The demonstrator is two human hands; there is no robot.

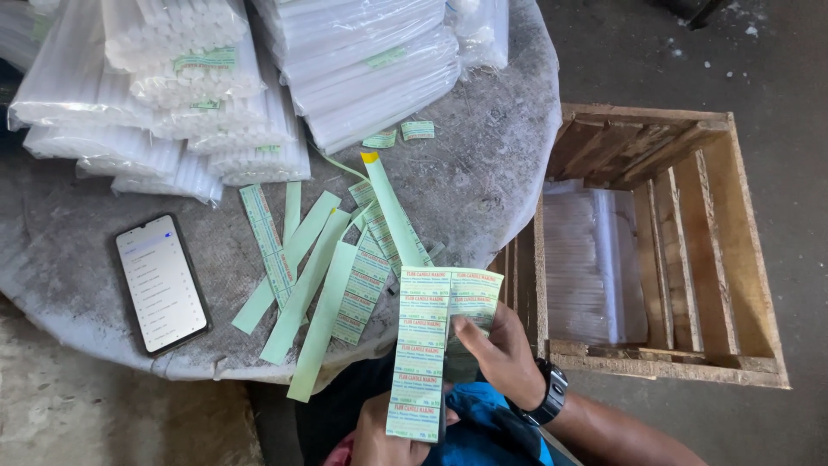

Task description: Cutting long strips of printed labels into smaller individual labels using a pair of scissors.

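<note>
label sheet (435, 341), pale green and printed in rows, sits upright in both hands just in front of the round table (483, 185), over the person's lap. left hand (379, 436) pinches the bottom end of the sheet, thumb behind and fingers closed on the paper. right hand (504, 354) has its fingers curled behind the sheet's top right part, thumb pressing the front, so both hands are shut on it

on the table, beyond the sheet, lie loose green label strips (323, 285), fanned and overlapping, and farther back stacked bags of white candles (216, 78). a phone (162, 283) lies screen up on the table's near left edge. right of the table stands a wooden crate (681, 250) with more bagged candles inside

what could go wrong, as a judgement: the sheet is thin and held at two ends only, so a pull or twist could tear it crooked across the labels. the loose strips hang over the table rim near the lap, and a knock from the sheet or an arm could sweep them to the floor

the left hand is partly cut off by the frame's bottom edge, so its fingers are hard to make out. the phone's screen is too small to read
</note>
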